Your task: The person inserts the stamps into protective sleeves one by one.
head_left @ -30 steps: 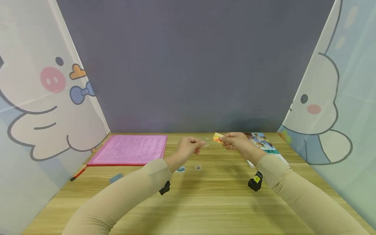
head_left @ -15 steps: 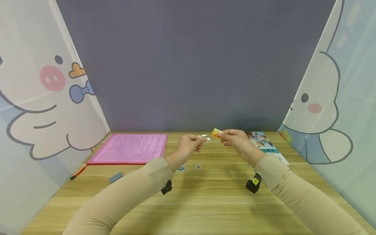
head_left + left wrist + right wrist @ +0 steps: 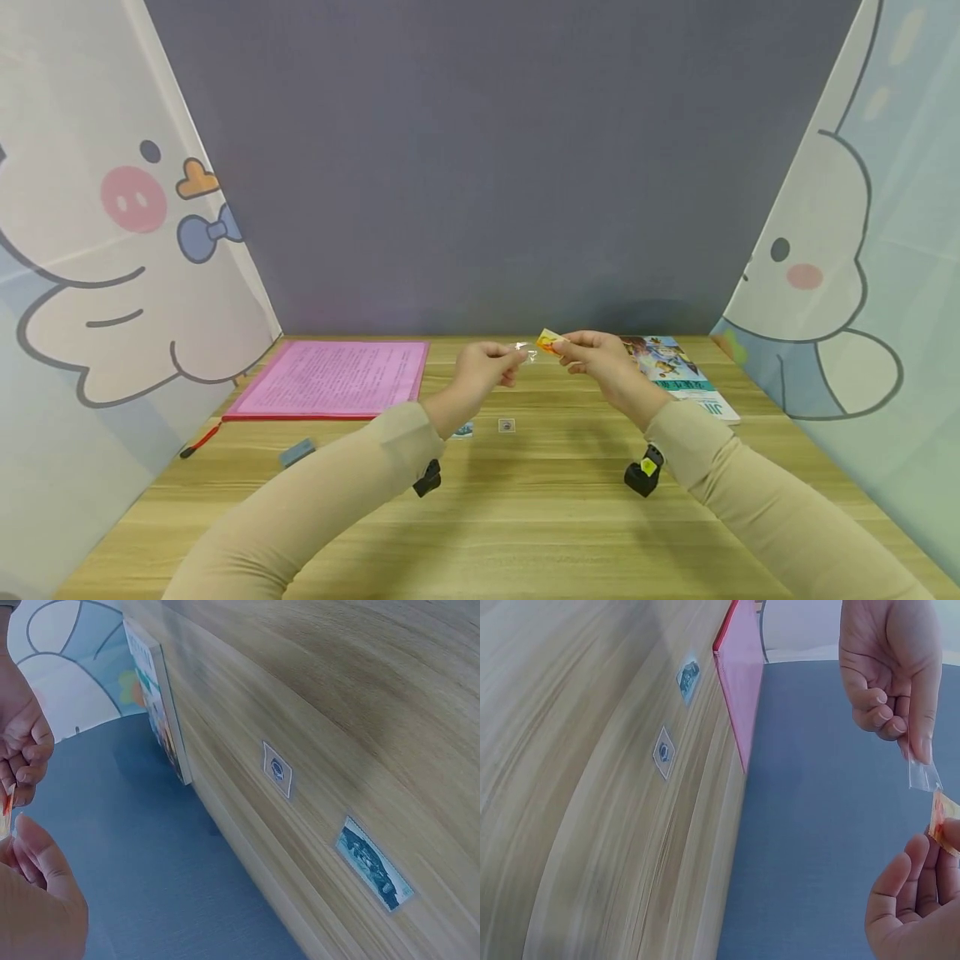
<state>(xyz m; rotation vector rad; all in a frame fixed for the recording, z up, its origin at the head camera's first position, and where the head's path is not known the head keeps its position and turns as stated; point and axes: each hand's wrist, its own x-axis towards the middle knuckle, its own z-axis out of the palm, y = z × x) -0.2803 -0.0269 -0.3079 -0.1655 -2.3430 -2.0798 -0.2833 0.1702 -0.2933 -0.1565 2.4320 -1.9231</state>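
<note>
Lowest in the head view, two beige sleeves run up from the bottom corners, each with a black wrist-worn camera mount (image 3: 643, 475) beneath it, and the bare light wooden table (image 3: 525, 517) spreads under them; a little higher lie a small grey-blue eraser-like block (image 3: 297, 453) at lower left, a red-and-black pen (image 3: 198, 443) near the left edge, and two small stamps in clear sleeves, one blue-pictured (image 3: 462, 430) and one square with a dark round emblem (image 3: 506, 426), both just below the hands. Above these, at frame centre, the left hand (image 3: 483, 372) has its fingers curled and thumb and forefinger pinching a small clear plastic sleeve (image 3: 924, 774) by its top edge, so it hangs free beneath the fingertips; the right hand (image 3: 596, 357), fingers likewise curled, pinches a small orange-and-yellow paper stamp (image 3: 548, 342) at its rear edge, the free end pointing left toward the sleeve, the two close but apart. Both pieces look feather-light, thin and limp, the film probably slippery and quick to cling or crease, the paper easy to bend, so a fingertip hold at the very edge seems best. Farther back lie a pink printed sheet in a red-edged folder (image 3: 333, 379) at left and a colourful picture book (image 3: 671, 367) at right, before the grey backdrop
</note>
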